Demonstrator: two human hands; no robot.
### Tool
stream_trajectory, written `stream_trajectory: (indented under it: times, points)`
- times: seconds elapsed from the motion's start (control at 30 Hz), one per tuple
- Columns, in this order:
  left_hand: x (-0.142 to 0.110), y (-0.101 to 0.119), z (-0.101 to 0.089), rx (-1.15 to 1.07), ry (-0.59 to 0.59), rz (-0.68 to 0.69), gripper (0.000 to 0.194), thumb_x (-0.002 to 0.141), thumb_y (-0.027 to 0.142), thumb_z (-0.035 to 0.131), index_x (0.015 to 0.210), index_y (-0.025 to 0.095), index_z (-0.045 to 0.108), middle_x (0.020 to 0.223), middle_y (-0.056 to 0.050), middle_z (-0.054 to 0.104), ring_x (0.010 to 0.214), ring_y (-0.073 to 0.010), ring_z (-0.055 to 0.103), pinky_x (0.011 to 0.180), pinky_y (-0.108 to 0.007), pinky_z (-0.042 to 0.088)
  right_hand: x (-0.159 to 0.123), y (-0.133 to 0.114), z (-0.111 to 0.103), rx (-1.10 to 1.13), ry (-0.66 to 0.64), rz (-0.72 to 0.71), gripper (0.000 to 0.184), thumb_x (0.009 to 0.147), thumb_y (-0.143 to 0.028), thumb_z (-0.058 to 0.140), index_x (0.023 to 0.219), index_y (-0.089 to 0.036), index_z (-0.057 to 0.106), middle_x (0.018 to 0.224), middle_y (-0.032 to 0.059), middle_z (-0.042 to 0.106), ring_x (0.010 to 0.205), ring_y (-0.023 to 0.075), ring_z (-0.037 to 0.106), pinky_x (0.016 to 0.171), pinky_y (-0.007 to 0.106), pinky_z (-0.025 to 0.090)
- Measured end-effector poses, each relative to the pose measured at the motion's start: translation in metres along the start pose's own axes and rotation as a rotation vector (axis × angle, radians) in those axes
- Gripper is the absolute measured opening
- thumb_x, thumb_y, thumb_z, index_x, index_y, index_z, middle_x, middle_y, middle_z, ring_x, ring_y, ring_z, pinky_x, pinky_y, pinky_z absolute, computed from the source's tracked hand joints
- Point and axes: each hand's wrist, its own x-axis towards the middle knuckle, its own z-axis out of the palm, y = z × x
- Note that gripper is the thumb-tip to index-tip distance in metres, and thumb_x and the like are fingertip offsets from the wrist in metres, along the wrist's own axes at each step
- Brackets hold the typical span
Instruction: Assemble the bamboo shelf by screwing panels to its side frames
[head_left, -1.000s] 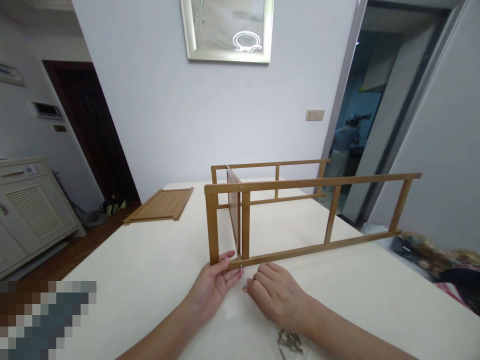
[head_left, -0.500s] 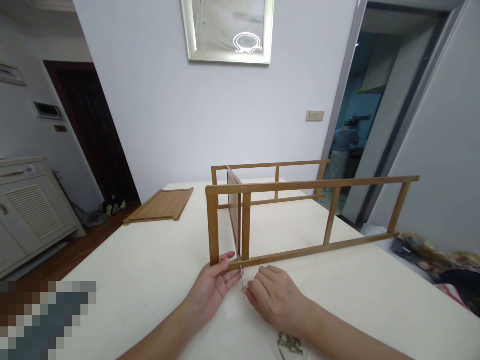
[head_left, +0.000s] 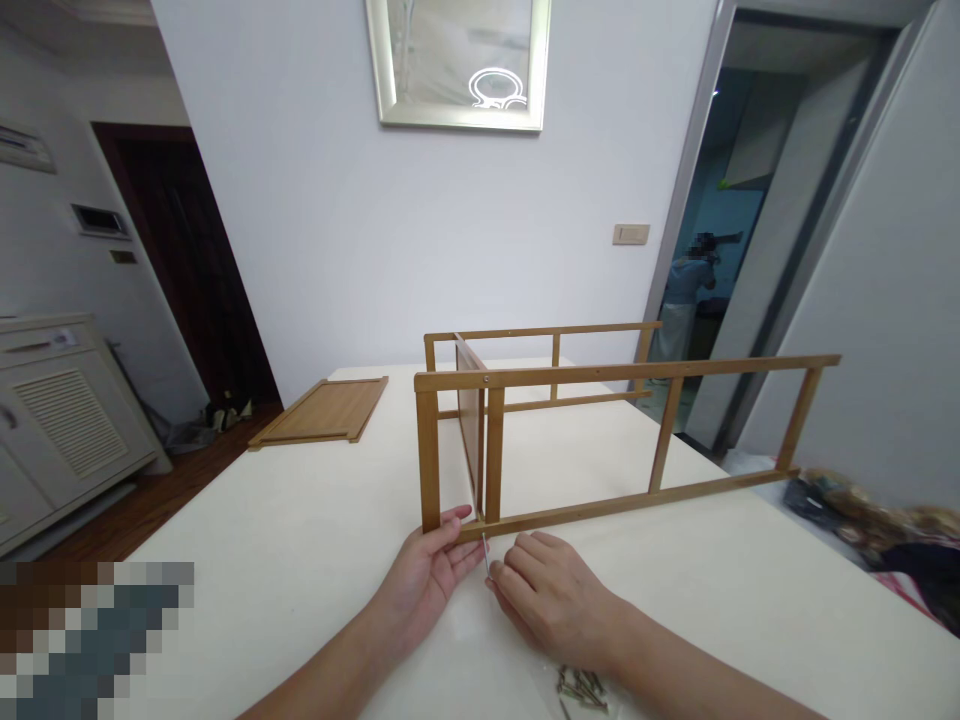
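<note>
A wooden rack frame [head_left: 577, 510] lies on its side on the white table, its two ladder-like sides joined near the left end by a wooden panel [head_left: 469, 420]. My left hand [head_left: 431, 575] grips the lower rail at the near left corner, thumb above and fingers below. In my right hand [head_left: 555, 595] a thin metal hex key [head_left: 486, 556] is pinched between thumb and forefinger. The key's far tip meets the lower rail below the panel's edge; the screw head there is hidden. A screw head [head_left: 487, 379] shows in the upper rail.
Several loose screws [head_left: 581, 690] lie near my right forearm. A separate wooden panel [head_left: 322, 410] rests flat at the table's left. The wall stands behind the white table [head_left: 300, 560]. Through the doorway at right, a person [head_left: 684, 285] stands. Clothes-like items [head_left: 877, 530] lie beyond the table's right edge.
My right hand has turned slightly with the hex key, whose bent end is now more hidden by the fingers. The left hand and the rack stay in place.
</note>
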Motion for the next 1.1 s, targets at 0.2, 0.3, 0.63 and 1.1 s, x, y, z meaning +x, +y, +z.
stream_trajectory:
  times: [0.2, 0.3, 0.63, 1.1]
  points:
    - [0.001, -0.001, -0.001, 0.004, -0.005, 0.001, 0.016, 0.084, 0.008, 0.061, 0.100, 0.009, 0.064, 0.097, -0.014, 0.072, 0.095, -0.0238, 0.070, 0.097, -0.042, 0.051, -0.001, -0.001, -0.001, 0.006, 0.014, -0.014, 0.019, 0.090, -0.008, 0.045, 0.076, -0.017, 0.053, 0.068, 0.0016, 0.049, 0.062, 0.0143, 0.039, 0.057, 0.030, 0.027]
    - [0.001, -0.001, -0.001, 0.005, -0.011, 0.003, 0.017, 0.083, 0.008, 0.062, 0.100, 0.009, 0.064, 0.099, -0.015, 0.072, 0.096, -0.0244, 0.070, 0.097, -0.042, 0.051, -0.001, -0.002, -0.002, 0.008, 0.016, -0.021, 0.017, 0.088, -0.006, 0.046, 0.079, -0.016, 0.055, 0.068, 0.0021, 0.049, 0.062, 0.0146, 0.039, 0.058, 0.030, 0.028]
    - [0.002, -0.001, -0.002, 0.015, -0.025, 0.006, 0.015, 0.083, 0.009, 0.062, 0.098, 0.009, 0.064, 0.099, -0.014, 0.072, 0.096, -0.0240, 0.070, 0.097, -0.041, 0.052, 0.002, -0.003, -0.007, -0.021, 0.009, -0.053, 0.018, 0.085, -0.005, 0.044, 0.082, -0.013, 0.060, 0.067, 0.0043, 0.052, 0.062, 0.0161, 0.039, 0.056, 0.031, 0.029]
    - [0.012, 0.021, -0.017, 0.120, 0.117, 0.117, 0.011, 0.078, 0.004, 0.065, 0.073, 0.012, 0.059, 0.080, -0.008, 0.070, 0.083, -0.0213, 0.071, 0.087, -0.040, 0.058, -0.002, 0.008, -0.007, 0.045, 0.083, 0.001, 0.013, 0.090, -0.009, 0.048, 0.094, -0.016, 0.058, 0.071, 0.0032, 0.057, 0.064, 0.0144, 0.047, 0.057, 0.029, 0.035]
